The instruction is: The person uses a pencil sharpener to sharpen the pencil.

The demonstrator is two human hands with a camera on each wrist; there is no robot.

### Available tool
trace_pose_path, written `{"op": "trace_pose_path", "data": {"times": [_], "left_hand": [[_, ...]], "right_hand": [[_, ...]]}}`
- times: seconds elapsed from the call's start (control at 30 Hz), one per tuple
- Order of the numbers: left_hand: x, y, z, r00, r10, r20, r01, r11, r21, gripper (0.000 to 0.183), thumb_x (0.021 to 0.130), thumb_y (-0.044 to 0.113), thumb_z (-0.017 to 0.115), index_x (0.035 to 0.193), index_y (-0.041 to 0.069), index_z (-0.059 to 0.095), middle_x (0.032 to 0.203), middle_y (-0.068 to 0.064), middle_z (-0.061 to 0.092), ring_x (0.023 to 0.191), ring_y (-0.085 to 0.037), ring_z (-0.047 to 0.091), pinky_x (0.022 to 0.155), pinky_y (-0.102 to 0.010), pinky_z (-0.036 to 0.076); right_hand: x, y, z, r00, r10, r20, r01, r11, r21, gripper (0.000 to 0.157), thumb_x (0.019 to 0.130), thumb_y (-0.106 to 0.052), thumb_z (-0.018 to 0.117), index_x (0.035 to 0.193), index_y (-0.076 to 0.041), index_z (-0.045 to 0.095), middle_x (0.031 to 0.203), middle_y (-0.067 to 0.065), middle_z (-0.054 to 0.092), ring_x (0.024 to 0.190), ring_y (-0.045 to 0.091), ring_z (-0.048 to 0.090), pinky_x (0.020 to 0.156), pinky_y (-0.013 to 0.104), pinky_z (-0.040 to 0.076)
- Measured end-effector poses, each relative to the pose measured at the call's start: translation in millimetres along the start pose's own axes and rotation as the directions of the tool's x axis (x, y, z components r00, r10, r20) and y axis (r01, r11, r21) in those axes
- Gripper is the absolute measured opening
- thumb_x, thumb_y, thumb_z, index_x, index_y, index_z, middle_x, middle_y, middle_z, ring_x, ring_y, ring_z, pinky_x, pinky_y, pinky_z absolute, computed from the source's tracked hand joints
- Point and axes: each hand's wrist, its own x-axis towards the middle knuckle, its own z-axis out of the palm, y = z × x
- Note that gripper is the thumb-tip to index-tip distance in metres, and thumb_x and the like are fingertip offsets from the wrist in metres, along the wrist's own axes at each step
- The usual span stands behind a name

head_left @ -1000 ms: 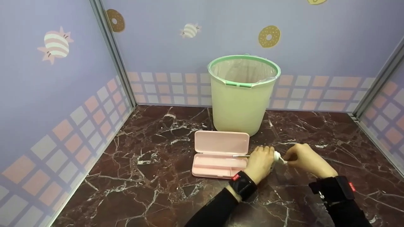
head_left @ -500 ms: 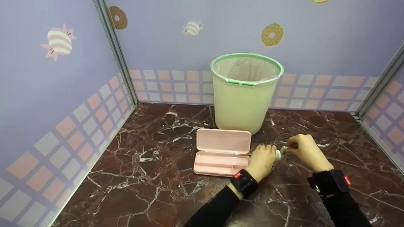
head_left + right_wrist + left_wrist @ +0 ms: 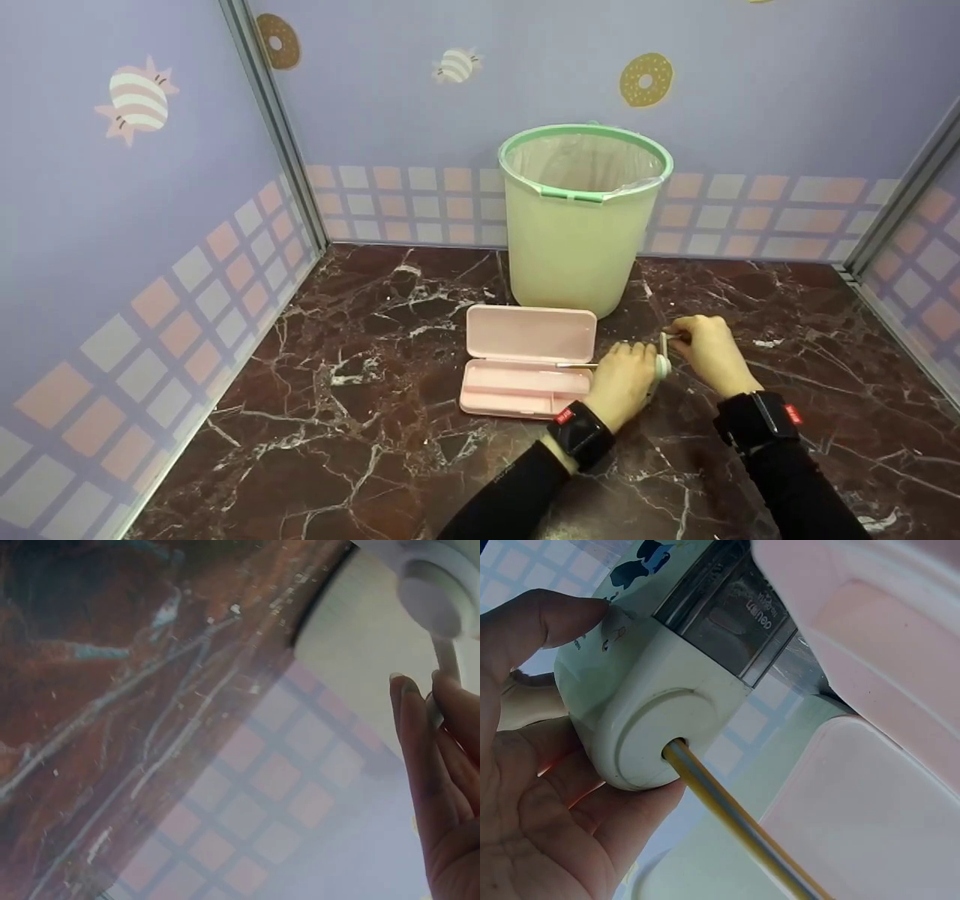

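My left hand [image 3: 621, 384] grips a pale green hand-crank pencil sharpener [image 3: 649, 716], which has a clear shavings drawer [image 3: 735, 615] and dark printed figures. A yellow-and-grey striped pencil [image 3: 739, 821] sits in its hole and points left, over the pink pencil case [image 3: 510, 406]. On the sharpener's right side is the crank [image 3: 445, 656], its arm standing upward in the head view. Fingers and thumb of my right hand [image 3: 709, 352] pinch the crank's knob. From the head, the left hand hides most of the sharpener.
The pencil case lies with its lid [image 3: 531, 334] raised, just left of the left hand. Behind it stands a pale green bin [image 3: 574, 251] with a clear liner. Patterned panels [image 3: 390, 97] enclose the dark marbled table [image 3: 315, 450] at the back and sides.
My right hand has moved up and left, turning the crank from pointing down to the right to standing upward. The left hand keeps its hold on the sharpener.
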Motion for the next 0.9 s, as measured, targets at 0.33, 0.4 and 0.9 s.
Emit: {"op": "trace_pose_path", "data": {"times": [0.33,0.4,0.9], "left_hand": [[1.6,1.3,-0.6,1.000,0.006,-0.004,-0.006,1.000,-0.017,0.047,0.087,0.042,0.066,0.126,0.016,0.062,0.111,0.007,0.069,0.100,-0.008,0.065,0.096,-0.022,0.049],[1.5,1.6,-0.7,1.000,0.007,-0.011,-0.007,1.000,-0.021,0.046,0.087,0.042,0.067,0.125,0.016,0.062,0.110,0.007,0.068,0.099,-0.008,0.065,0.095,-0.022,0.049],[-1.1,-0.1,1.9,0.997,-0.008,-0.071,0.008,1.000,-0.001,0.043,0.088,0.044,0.066,0.121,0.017,0.065,0.107,0.007,0.070,0.093,-0.010,0.065,0.090,-0.021,0.050]], "right_hand": [[3,10,13.3,0.999,0.014,0.047,-0.013,1.000,-0.025,0.005,0.076,0.011,0.072,0.081,0.008,0.072,0.081,0.025,0.072,0.074,0.040,0.070,0.069,0.051,0.057],[2,13,16.6,0.998,0.005,0.064,-0.002,0.999,-0.035,0.006,0.075,0.011,0.072,0.079,0.007,0.072,0.079,0.023,0.072,0.073,0.039,0.070,0.068,0.050,0.056],[-13,24,22.7,0.953,-0.069,0.293,0.063,0.998,0.030,0.013,0.061,0.004,0.075,0.060,-0.002,0.063,0.059,0.006,0.063,0.053,0.012,0.046,0.052,0.031,0.042]]}}
